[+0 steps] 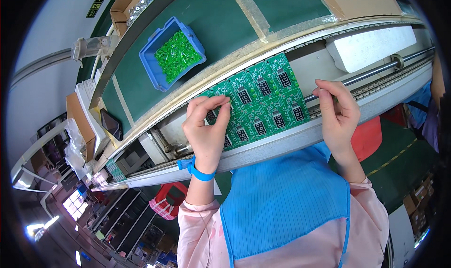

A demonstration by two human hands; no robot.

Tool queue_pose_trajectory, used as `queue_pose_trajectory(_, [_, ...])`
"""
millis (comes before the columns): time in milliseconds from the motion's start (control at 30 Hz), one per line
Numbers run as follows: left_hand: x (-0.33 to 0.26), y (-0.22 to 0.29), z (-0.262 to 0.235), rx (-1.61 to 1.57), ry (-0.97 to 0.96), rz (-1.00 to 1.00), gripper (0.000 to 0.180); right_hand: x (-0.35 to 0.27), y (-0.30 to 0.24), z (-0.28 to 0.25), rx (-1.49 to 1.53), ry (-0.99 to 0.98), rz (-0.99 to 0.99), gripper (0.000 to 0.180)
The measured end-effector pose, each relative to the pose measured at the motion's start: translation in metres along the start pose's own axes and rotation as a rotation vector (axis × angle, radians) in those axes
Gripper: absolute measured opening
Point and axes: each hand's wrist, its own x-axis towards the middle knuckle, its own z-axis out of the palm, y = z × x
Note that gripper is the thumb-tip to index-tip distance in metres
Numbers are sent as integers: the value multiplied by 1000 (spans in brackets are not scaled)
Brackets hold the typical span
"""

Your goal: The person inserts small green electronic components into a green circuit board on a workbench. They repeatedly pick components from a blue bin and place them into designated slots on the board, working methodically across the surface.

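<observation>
A green circuit board panel (270,101) lies on the conveyor rails in front of me, carrying two rows of black three-digit displays. My left hand (205,124), with a blue wrist strap (202,174), is over the panel's left end. Its thumb and forefinger are pinched together; whatever lies between them is too small to name. To the right of the panel, my right hand (339,115) is raised above the conveyor with thumb and forefinger closed together. A bit of green shows inside its curled fingers, but I cannot make out what it is.
Beyond the conveyor, a blue bin (149,63) holds many small green translucent parts (177,56). A white block (371,47) rests at the right, near a metal rod (416,55). At the left lies a dark phone-like device (111,124). A red stool (168,200) stands below.
</observation>
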Motion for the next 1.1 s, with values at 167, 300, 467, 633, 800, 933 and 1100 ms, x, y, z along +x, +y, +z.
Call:
queue_pose_trajectory(167, [3, 6, 1, 20, 3, -9, 22, 0, -2, 0, -8, -8, 25, 15])
queue_pose_trajectory(300, [3, 4, 4, -30, 12, -79, 22, 0, -3, -1, 2, -8, 30, 14])
queue_pose_trajectory(467, [4, 9, 4, 27, 9, -75, 20, 1, -4, -1, 20, -10, 31, 14])
queue_pose_trajectory(633, [4, 11, 5, 73, 14, -46, 20, 0, -2, -2, 20, 1, 31, 14])
queue_pose_trajectory(800, [3, 11, 6, 81, 36, -35, 20, 1, -3, -1, 29, 5, 24, 14])
queue_pose_trajectory(933, [3, 10, 8, 69, 47, -34, 21, 1, -2, -2, 32, 3, 30, 14])
queue_pose_trajectory(1100, [3, 8, 9, 11, 54, -51, 21, 1, -2, -2, 22, -2, 16, 15])
